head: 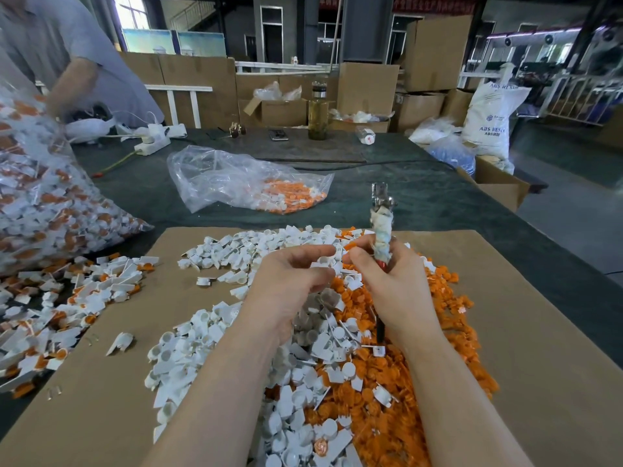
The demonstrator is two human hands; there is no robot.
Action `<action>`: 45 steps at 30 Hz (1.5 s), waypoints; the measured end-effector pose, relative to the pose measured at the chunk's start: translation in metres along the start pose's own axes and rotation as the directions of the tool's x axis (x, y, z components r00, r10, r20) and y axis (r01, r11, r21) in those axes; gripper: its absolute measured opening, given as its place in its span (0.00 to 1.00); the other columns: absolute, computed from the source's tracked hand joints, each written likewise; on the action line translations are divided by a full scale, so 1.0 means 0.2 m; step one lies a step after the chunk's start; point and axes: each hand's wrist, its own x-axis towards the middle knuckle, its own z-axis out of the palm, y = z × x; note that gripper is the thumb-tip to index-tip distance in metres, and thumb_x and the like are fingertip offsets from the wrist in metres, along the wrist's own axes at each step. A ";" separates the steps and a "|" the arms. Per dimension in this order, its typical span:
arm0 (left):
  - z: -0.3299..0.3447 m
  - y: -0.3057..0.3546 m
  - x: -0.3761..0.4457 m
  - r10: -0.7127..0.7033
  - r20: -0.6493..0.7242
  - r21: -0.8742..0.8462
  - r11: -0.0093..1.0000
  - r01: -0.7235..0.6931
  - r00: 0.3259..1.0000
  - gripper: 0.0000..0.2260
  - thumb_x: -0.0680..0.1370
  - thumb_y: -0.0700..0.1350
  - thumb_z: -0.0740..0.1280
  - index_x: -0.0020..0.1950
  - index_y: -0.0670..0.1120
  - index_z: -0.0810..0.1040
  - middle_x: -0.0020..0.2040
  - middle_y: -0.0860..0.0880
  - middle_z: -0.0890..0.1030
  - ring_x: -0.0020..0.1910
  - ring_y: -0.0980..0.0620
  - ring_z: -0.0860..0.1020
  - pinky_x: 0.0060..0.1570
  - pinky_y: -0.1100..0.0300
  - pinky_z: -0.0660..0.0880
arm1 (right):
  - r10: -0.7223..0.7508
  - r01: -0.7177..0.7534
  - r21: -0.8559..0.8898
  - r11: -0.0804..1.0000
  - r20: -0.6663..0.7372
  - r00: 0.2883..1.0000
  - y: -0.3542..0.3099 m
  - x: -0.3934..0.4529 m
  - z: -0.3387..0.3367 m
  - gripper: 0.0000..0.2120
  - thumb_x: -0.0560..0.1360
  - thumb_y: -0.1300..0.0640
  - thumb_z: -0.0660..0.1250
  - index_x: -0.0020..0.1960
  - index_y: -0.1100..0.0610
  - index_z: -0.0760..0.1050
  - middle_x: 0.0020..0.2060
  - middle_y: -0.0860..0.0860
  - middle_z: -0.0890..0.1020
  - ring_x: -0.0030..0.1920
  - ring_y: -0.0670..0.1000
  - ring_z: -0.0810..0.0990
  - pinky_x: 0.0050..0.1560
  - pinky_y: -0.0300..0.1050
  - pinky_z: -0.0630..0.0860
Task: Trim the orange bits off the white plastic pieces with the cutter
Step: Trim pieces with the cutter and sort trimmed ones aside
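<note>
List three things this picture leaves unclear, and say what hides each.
1. Head view: the cutter blades, small and blurred, open or closed unknown.
2. What the left hand pinches, covered by its fingers.
3. The big bag of parts, cut off by the left edge.

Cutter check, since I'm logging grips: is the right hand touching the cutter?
Touching. The head view shows the right hand with fingers curled round the wrapped handle of the cutter, blades pointing up.

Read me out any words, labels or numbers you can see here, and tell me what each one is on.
"ABS RESI", cut off at the fold: top of the white sack.
"ABS RES", partly hidden: lower on the same sack.
Red banners on the far wall: characters too blurred to read.
</note>
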 end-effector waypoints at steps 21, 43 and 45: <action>0.02 0.01 -0.01 -0.003 -0.107 -0.154 0.988 -0.013 0.994 0.11 0.70 0.32 0.76 0.50 0.42 0.83 0.37 0.44 0.86 0.35 0.51 0.85 0.33 0.65 0.80 | -0.121 0.130 -0.216 0.968 0.053 0.991 0.04 -0.01 0.01 0.03 0.75 0.57 0.71 0.46 0.50 0.77 0.32 0.37 0.78 0.33 0.38 0.76 0.33 0.29 0.70; 0.06 0.02 -0.03 0.142 -0.153 0.013 0.990 -0.142 0.978 0.05 0.69 0.35 0.77 0.40 0.43 0.83 0.34 0.47 0.85 0.33 0.52 0.84 0.37 0.62 0.82 | -0.197 0.158 -0.327 0.932 -0.089 0.976 0.01 -0.01 0.04 0.05 0.75 0.53 0.71 0.47 0.48 0.75 0.34 0.40 0.78 0.41 0.35 0.77 0.38 0.26 0.71; 0.05 0.02 -0.03 0.122 -0.163 -0.005 0.992 -0.124 0.979 0.06 0.70 0.35 0.77 0.40 0.43 0.83 0.33 0.47 0.84 0.34 0.51 0.85 0.36 0.63 0.82 | -0.177 0.146 -0.288 0.946 -0.085 0.981 0.01 -0.01 0.04 0.04 0.75 0.53 0.71 0.47 0.51 0.77 0.33 0.41 0.77 0.37 0.37 0.77 0.36 0.28 0.71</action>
